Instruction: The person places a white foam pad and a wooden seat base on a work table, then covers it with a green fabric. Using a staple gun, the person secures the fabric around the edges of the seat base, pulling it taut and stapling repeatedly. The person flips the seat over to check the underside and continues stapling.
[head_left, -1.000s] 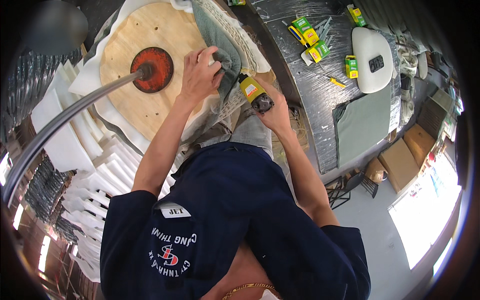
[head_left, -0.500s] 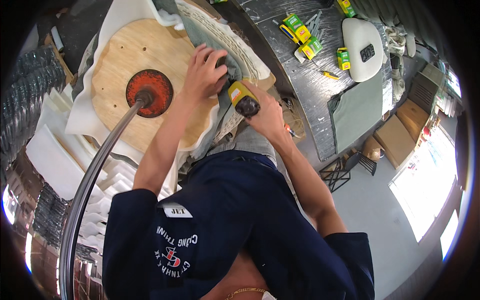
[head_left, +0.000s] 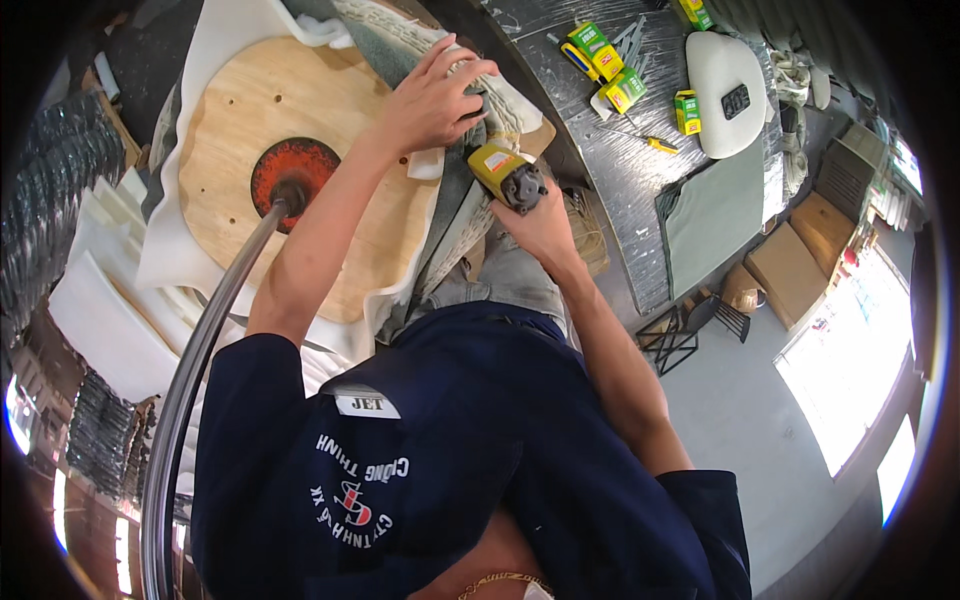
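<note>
In my right hand [head_left: 540,225], closed round its grip, is a yellow and black staple gun [head_left: 492,172]. Its nose points toward the far side, beside the bunched fabric at the right edge of a round plywood board [head_left: 225,150]. My left hand [head_left: 430,105] is over the grey-green fabric [head_left: 365,50] and the cream textured cloth at that edge. Its fingers are apart and bent, and what lies under the palm is partly hidden. White foam [head_left: 165,225] wraps out round the board. A red round plate [head_left: 275,165] sits at the board's middle, joined to a curved metal pole [head_left: 215,310].
At right stands a wrapped table [head_left: 625,190] with green-yellow boxes [head_left: 625,92], a yellow-handled tool [head_left: 661,145], a pale padded seat [head_left: 707,75] and a grey-green fabric sheet [head_left: 715,225]. Foam sheets [head_left: 110,320] are stacked at left. Cardboard boxes [head_left: 787,275] stand at far right.
My left hand has moved farther away and slightly right along the fabric edge, its fingers more spread. The staple gun in my right hand has shifted a little right and farther away.
</note>
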